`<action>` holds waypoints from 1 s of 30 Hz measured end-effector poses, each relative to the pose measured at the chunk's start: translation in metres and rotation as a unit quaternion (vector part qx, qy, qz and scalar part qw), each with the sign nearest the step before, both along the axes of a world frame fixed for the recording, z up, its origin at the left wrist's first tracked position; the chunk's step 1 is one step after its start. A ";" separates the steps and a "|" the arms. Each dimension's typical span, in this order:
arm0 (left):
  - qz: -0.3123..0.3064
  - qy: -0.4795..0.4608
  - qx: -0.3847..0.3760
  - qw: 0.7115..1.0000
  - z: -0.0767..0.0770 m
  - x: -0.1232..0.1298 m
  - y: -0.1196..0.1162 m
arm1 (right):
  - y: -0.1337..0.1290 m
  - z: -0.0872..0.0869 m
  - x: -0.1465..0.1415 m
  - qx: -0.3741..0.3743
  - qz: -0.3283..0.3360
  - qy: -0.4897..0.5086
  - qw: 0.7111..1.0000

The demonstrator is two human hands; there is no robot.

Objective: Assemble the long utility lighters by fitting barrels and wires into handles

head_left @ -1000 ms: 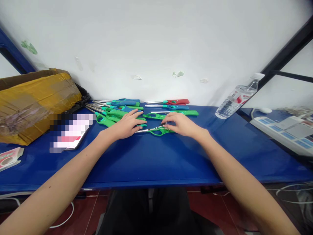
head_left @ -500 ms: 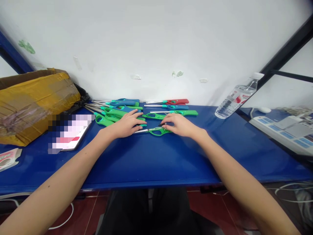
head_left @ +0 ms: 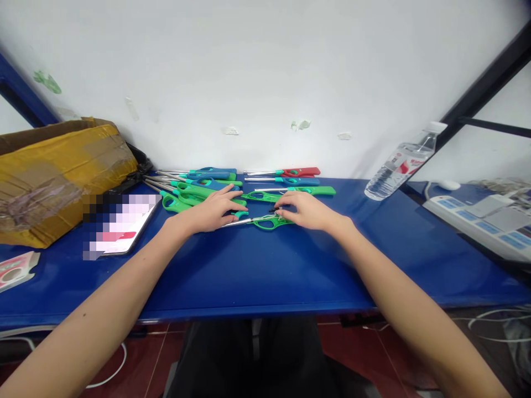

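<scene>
A green long-nosed gas lighter [head_left: 267, 223] lies flat in front of me with its handle shell opened and thin wires showing inside. My left hand [head_left: 216, 211] rests by its metal tube [head_left: 237, 222], fingers spread, thumb at the tube; a small teal piece [head_left: 240, 213] sits beside the fingers. With thumb and forefinger, my right hand [head_left: 307, 211] pinches a small black part [head_left: 274, 209] above the shell, and its palm side hides the handle's right end. Just behind lies another green handle shell [head_left: 261, 196], partly covered by the right fingers.
Several green and blue lighters [head_left: 193, 190] are piled to the left. Red [head_left: 301, 172], blue and green lighters lie at the back. A phone [head_left: 124, 226], a taped carton [head_left: 66, 182], a leaning water bottle [head_left: 400, 166] and a white device with blue keys [head_left: 477, 221] stand around.
The black part in my right fingers has shifted slightly to the left and up, showing more clearly. My left hand has barely moved.
</scene>
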State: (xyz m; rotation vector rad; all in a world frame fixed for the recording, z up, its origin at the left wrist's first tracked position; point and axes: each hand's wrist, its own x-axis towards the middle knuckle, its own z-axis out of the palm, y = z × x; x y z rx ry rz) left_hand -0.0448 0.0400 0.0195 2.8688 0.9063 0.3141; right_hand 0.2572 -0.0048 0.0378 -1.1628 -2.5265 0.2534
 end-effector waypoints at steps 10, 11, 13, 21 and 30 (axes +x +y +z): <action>0.020 -0.080 0.105 0.991 0.004 0.020 -0.011 | 0.001 -0.005 0.001 0.015 -0.007 0.028 0.999; 0.019 -0.093 0.119 0.988 0.004 0.024 -0.013 | 0.001 -0.005 0.001 0.020 -0.006 0.030 0.999; 0.015 -0.122 0.144 0.982 0.004 0.031 -0.019 | 0.001 -0.005 -0.002 0.030 -0.009 0.049 0.998; -0.009 -0.142 0.218 0.965 0.008 0.057 -0.029 | -0.003 -0.009 -0.025 -0.014 -0.052 0.239 0.970; -0.014 -0.130 0.245 0.961 0.009 0.079 -0.020 | 0.009 -0.012 -0.018 -0.031 -0.098 0.308 0.946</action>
